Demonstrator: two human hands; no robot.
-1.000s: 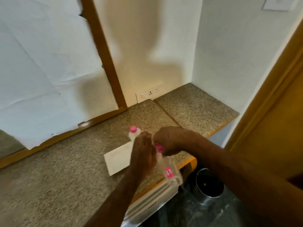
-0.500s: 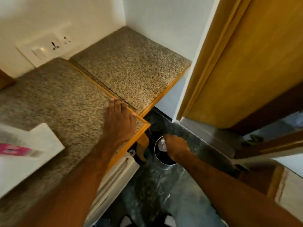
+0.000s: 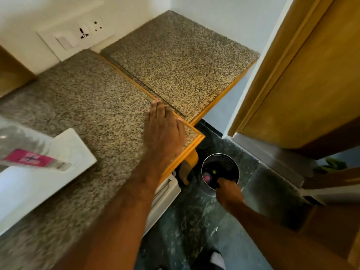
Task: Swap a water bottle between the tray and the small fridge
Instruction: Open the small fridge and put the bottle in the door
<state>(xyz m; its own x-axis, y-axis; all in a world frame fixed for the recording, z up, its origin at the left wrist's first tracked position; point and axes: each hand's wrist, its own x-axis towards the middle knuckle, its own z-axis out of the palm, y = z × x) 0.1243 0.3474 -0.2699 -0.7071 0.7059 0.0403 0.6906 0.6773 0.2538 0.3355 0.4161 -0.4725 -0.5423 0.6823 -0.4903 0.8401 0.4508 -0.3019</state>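
The left hand lies flat, palm down, fingers straight and together, on the speckled grey granite worktop, at its orange wooden corner edge; it grasps nothing. From that hand, the clear plastic water bottle with a pink label is at about nine o'clock, well apart, lying on its side on the white rectangular tray. The bottle is blurred and cut off by the left edge of the view, so its cap end cannot be seen. The tray rests on the worktop, with one corner pointing toward the hand.

The right hand is down near the dark green marble floor, at about five o'clock from the left hand. Its fingers reach over the near rim of the round shiny metal bin, which stands on the floor just beside the worktop's corner leg. Whether the fingers are curled around anything cannot be told, since the bin's dark inside hides them. Inside the bin, at about nine o'clock from the fingertips, a small pink round object shows; what it is stays unclear.

Below the worktop edge, between the two forearms, the white top of the small fridge door juts out. At twelve o'clock from the left hand sits a lower granite shelf, and at eleven o'clock a white wall socket plate. A yellow-brown wooden door fills the right side.
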